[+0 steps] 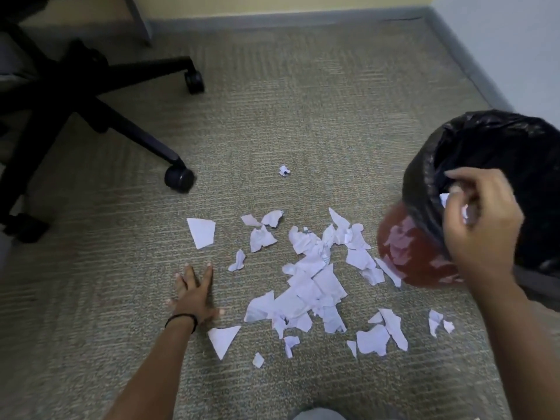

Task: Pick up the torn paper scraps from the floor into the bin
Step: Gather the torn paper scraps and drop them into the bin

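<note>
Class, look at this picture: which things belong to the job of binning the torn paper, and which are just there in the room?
Part of the job:
- paper scraps on the carpet
- bin with black liner
- right hand holding scraps over the bin
- left hand flat on the carpet

Just there:
- office chair base
- baseboard

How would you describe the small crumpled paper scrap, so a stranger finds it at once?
Start from the black office chair's nearest caster wheel. To its right, on the carpet, lies one small crumpled white paper scrap. It sits alone, beyond the main pile of flat torn scraps.
</note>
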Demonstrator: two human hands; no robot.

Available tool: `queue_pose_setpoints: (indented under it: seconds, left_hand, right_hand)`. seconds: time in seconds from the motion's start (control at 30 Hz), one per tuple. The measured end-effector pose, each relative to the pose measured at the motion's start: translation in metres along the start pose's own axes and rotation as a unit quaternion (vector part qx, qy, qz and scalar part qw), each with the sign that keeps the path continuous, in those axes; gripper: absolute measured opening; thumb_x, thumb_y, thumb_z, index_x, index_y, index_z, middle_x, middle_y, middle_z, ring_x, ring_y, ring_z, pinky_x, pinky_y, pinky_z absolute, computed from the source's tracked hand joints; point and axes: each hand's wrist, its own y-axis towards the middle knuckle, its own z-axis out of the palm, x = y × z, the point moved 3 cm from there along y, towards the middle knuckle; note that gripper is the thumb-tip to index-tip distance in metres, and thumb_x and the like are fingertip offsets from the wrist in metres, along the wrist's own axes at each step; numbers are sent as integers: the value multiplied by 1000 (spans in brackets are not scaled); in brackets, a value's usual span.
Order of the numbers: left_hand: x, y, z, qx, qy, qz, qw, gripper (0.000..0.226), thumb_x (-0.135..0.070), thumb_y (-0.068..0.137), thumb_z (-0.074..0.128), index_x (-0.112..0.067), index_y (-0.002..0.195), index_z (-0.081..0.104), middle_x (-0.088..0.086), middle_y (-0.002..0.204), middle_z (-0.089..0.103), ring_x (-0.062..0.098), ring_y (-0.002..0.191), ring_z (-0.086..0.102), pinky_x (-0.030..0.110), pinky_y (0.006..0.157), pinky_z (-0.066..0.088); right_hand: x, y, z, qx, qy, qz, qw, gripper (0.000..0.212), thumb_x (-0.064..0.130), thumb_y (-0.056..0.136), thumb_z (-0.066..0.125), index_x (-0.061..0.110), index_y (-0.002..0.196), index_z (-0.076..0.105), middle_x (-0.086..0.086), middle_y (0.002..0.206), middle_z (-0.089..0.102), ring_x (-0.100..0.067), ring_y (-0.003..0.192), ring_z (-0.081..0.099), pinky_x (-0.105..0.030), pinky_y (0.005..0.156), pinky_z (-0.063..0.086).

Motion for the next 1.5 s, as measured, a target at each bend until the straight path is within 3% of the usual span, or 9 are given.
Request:
queue_pose_setpoints:
  seconds: [0.1, 0.23, 0.4, 0.67, 0.87, 1.0, 1.17, 1.33, 1.5]
  left_hand:
    - [1, 3, 1, 4, -2, -3, 1000, 116, -48, 73, 74, -32, 148, -13, 13, 150, -34, 43, 139, -24, 70, 105, 18]
    - [2, 6, 3, 7, 1, -8, 1000, 116, -45, 74, 74, -34, 147, -15, 12, 149, -36, 42, 138, -27, 71, 105, 15]
    - [-4, 6, 3, 13, 18, -18, 1000, 115, -41, 77, 72, -33, 146, -19, 14, 149, -37, 42, 138, -28, 70, 106, 17]
    - [-1, 10, 6, 10, 48, -27, 998, 117, -45, 77, 70, -31, 144, -24, 17, 149, -35, 46, 137, -26, 70, 104, 17]
    - [0, 11, 8, 11, 52, -21, 998, 118, -47, 77, 70, -31, 141, -28, 14, 140, -44, 47, 136, -26, 71, 103, 17]
    - [1, 10, 6, 17, 48, -25, 998, 117, -43, 77, 70, -32, 143, -25, 18, 148, -37, 47, 136, -27, 72, 103, 15]
    - [-1, 8, 5, 19, 33, -17, 999, 114, -40, 79, 70, -31, 144, -23, 17, 147, -38, 47, 135, -29, 73, 103, 13]
    - [0, 9, 3, 24, 2, -17, 1000, 115, -38, 78, 72, -33, 145, -21, 14, 147, -39, 44, 136, -30, 72, 103, 11]
    - [1, 8, 2, 9, -23, -9, 1000, 115, -37, 77, 73, -35, 146, -19, 12, 147, -41, 42, 136, -31, 71, 104, 11]
  right_hand:
    - [27, 10, 70, 85, 71, -34, 993, 19, -5, 89, 46, 0, 101, 61, -3, 92, 53, -2, 81, 43, -5, 75, 35]
    - [28, 6, 188, 239, 107, -2, 965, 25, 1, 90, 46, 9, 109, 60, 2, 104, 50, -14, 85, 53, -31, 76, 51]
    - [12, 11, 299, 348, 84, 48, 933, 34, -2, 86, 47, 9, 116, 57, -7, 117, 46, -23, 102, 51, -27, 80, 44]
    - [-6, 34, 409, 443, -35, 96, 890, 51, 14, 83, 58, 15, 133, 46, -24, 147, 20, -37, 139, 20, -47, 110, 31]
    - [-25, 23, 426, 487, -41, 108, 866, 52, 35, 87, 60, 20, 134, 47, -22, 148, 20, -38, 138, 24, -45, 114, 24]
    - [-1, -5, 410, 509, -5, -2, 861, 42, 41, 88, 57, 21, 124, 56, -18, 137, 36, -37, 129, 35, -45, 109, 30]
    - [38, -74, 371, 573, 43, -182, 798, 47, 63, 82, 40, 35, 115, 58, -5, 122, 45, -17, 114, 42, -44, 103, 32]
    - [18, -117, 343, 523, -27, -338, 782, 37, 32, 66, 69, 27, 99, 54, -9, 105, 59, -29, 95, 61, -59, 88, 46]
    - [-26, -106, 305, 487, -141, -292, 811, 35, 31, 61, 72, 28, 93, 59, -8, 97, 62, -26, 95, 55, -71, 83, 39]
